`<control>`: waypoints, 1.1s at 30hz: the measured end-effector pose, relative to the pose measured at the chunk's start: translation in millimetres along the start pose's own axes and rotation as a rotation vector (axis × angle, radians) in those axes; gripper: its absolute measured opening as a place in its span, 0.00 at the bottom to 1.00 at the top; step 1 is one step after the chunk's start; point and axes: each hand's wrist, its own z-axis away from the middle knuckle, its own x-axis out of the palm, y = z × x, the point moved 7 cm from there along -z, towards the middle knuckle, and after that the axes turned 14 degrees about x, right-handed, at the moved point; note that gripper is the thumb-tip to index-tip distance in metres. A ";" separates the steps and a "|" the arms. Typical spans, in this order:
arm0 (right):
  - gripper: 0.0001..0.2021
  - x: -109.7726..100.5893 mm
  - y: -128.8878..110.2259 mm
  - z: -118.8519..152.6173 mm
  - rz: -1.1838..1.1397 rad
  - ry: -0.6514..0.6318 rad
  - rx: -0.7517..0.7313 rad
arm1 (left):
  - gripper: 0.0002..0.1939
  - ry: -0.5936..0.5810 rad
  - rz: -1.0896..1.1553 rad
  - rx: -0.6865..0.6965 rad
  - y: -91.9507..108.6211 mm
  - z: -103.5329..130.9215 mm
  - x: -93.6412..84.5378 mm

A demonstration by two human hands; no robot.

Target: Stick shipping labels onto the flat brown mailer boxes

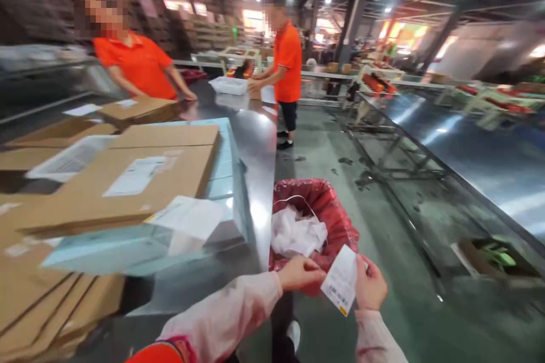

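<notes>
A white printed label (342, 281) with a barcode and a yellow corner is held up in front of me, above the floor. My right hand (372, 285) pinches its right edge between thumb and fingers. On the other side, my left hand (301, 274) has its fingers pressed together against the label's left edge; whether it grips the paper there is unclear. Just beyond both hands stands a bin lined with a red plastic bag (336, 204), with crumpled white paper (300, 231) inside.
Flat cardboard boxes (170, 167) and a pale blue container (221, 181) lie on the metal table (259, 142) at left. Two people in orange shirts (288, 62) stand farther along it. Another metal table (481, 142) runs along the right, with a box (472, 258) below.
</notes>
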 end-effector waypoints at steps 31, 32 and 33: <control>0.11 184.9 -30.3 687.3 0.566 -1.956 -1.026 | 0.20 0.626 0.926 0.070 -49.9 584.1 -207.5; 0.11 191.6 -29.6 691.4 0.565 -1.960 -1.008 | 0.19 0.630 0.942 0.068 -56.1 585.7 -212.2; 0.12 199.3 -29.1 694.8 0.564 -1.961 -0.990 | 0.19 0.636 0.960 0.064 -62.5 586.5 -217.6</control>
